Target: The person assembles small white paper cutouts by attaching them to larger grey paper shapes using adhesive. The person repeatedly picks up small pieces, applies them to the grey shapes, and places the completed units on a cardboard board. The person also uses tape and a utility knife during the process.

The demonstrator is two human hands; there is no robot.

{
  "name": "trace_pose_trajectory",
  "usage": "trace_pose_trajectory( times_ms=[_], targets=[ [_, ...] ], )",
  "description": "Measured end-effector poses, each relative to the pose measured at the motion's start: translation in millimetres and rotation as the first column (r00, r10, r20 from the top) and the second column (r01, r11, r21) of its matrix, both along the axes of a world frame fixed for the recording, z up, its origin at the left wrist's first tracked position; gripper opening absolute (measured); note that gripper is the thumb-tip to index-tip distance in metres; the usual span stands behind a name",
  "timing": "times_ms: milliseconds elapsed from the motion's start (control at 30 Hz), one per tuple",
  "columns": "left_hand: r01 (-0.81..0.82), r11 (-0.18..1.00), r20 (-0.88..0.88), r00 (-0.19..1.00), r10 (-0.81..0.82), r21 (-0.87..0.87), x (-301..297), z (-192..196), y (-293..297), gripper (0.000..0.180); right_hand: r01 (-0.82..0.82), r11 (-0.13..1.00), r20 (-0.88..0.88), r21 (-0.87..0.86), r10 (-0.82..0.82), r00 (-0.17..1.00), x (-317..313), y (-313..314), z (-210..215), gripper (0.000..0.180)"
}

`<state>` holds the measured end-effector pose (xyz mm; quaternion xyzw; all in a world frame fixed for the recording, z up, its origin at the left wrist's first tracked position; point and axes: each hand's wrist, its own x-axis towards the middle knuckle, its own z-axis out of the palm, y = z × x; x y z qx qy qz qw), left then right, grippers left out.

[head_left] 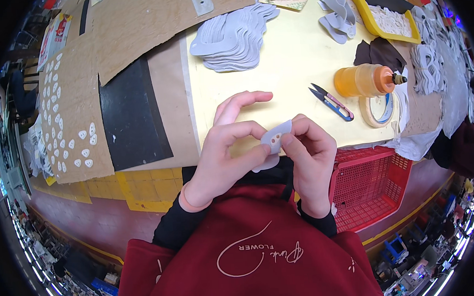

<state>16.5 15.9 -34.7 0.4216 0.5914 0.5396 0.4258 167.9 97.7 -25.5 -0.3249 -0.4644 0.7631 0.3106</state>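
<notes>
Over the table's near edge, a pale grey flat cut piece with small holes is pinched between my two hands and bends a little. My left hand grips it between thumb and index finger, with another finger stretched out above. My right hand has its thumb and curled fingers on the right edge, by the holes. Beyond them a stack of similar grey pieces lies on the yellow sheet. Thread snips rest to the right of my hands.
At right are a squeeze bottle of orange liquid, a tape roll, dark brown scraps and a yellow tray. A red plastic basket stands below the table edge. Small white holed pieces cover cardboard at left, beside a black sheet.
</notes>
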Motion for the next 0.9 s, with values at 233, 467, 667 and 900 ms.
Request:
trace_pose_trajectory(
  times_ms=[233, 467, 667, 900],
  targets=[
    [0.031, 0.998, 0.030, 0.999, -0.029, -0.054, -2.9, 0.4, -0.1, 0.006, -0.030, 0.998, 0.130, 0.063, 0.022, 0.991, -0.3, 2.9, -2.6, 0.006],
    [-0.002, 0.997, 0.145, 0.989, 0.013, -0.075, -2.5, -1.9, -1.8, 0.007, -0.018, 0.997, 0.146, 0.079, 0.007, 0.989, -0.4, -3.4, -3.2, 0.008],
    [-0.007, 1.000, 0.188, 0.982, 0.012, -0.028, -2.2, -3.8, -1.7, 0.005, 0.050, 0.999, 0.033, -0.018, -0.049, 0.998, -3.7, -4.2, 1.9, 0.006],
    [-0.016, 0.997, 0.103, 0.994, 0.024, -0.078, -4.6, -0.9, -2.3, 0.005, 0.063, 0.998, 0.056, -0.028, -0.061, 0.997, -5.9, -8.5, -1.0, 0.006]
  ],
)
